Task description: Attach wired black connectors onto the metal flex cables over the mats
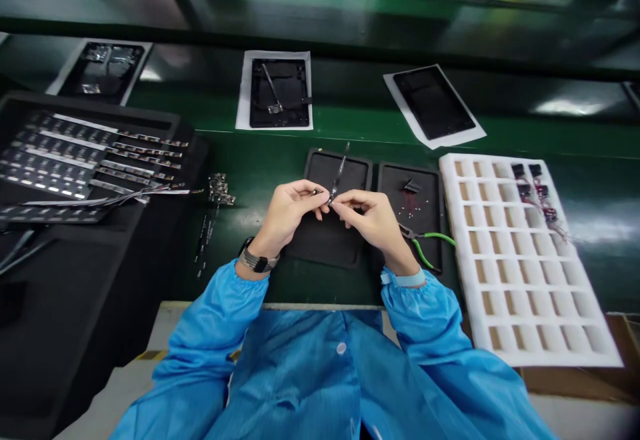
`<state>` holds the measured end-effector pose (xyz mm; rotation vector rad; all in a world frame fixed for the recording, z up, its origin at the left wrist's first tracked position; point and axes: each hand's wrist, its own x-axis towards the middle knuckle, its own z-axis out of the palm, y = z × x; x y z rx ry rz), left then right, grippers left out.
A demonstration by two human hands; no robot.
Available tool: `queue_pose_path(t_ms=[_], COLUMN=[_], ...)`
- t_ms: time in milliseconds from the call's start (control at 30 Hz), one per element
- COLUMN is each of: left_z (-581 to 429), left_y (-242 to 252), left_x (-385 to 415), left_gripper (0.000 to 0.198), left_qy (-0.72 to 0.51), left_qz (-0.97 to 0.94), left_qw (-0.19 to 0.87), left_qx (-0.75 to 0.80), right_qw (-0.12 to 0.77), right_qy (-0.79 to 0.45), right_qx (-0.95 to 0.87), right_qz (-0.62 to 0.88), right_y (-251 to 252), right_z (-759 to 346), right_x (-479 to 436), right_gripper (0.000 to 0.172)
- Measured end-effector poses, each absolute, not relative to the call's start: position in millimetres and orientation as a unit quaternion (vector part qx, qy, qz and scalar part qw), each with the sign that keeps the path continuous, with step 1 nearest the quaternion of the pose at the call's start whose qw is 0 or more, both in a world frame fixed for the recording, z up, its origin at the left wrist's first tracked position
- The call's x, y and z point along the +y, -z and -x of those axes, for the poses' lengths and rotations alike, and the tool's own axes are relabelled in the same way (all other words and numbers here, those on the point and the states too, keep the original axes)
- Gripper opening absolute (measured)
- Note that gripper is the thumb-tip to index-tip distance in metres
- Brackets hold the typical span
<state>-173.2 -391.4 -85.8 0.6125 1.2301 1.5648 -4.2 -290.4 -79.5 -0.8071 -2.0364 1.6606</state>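
My left hand (291,212) and my right hand (367,217) meet above a black tray (327,247), fingertips almost touching. Between them is a thin dark flex cable (340,172) that sticks up and away from me. My left thumb and finger pinch its lower end, where a small dark part shows; the fingers hide most of it. My right thumb and forefinger close on the same end. To the left lie a pile of small circuit boards (220,189) and several short dark strips (204,240). Green-handled pliers (425,237) rest on a second black tray (435,200), near my right wrist.
At right stands a white foam tray (463,253) with wired black parts (523,192) in some cells. A black box (165,133) holding flex strips is at left. Tablet-like panels (280,93) (434,103) lie on white sheets on the conveyor behind.
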Motion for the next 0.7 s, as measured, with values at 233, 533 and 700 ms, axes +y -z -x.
queue_pose_path(t_ms=[233, 533, 700], left_z=[173.6, 172.9, 173.4], left_y=[85.7, 90.1, 92.2], left_x=[-392.9, -391.8, -392.9], left_gripper=[0.025, 0.024, 0.027], left_qy=[-0.629, -0.627, -0.619], left_qz=[-0.260, -0.248, -0.247], left_qw=[0.514, 0.519, 0.530], left_qx=[0.521, 0.526, 0.525], right_qw=[0.185, 0.178, 0.173], right_qy=[-0.587, -0.561, -0.567], right_qx=[-0.733, -0.755, -0.753], right_qz=[0.288, 0.291, 0.285], right_y=[77.4, 77.4, 77.3], right_z=[2.4, -1.1, -1.1], right_x=[-292.1, -288.7, -288.0], right_gripper=[0.029, 0.032, 0.032])
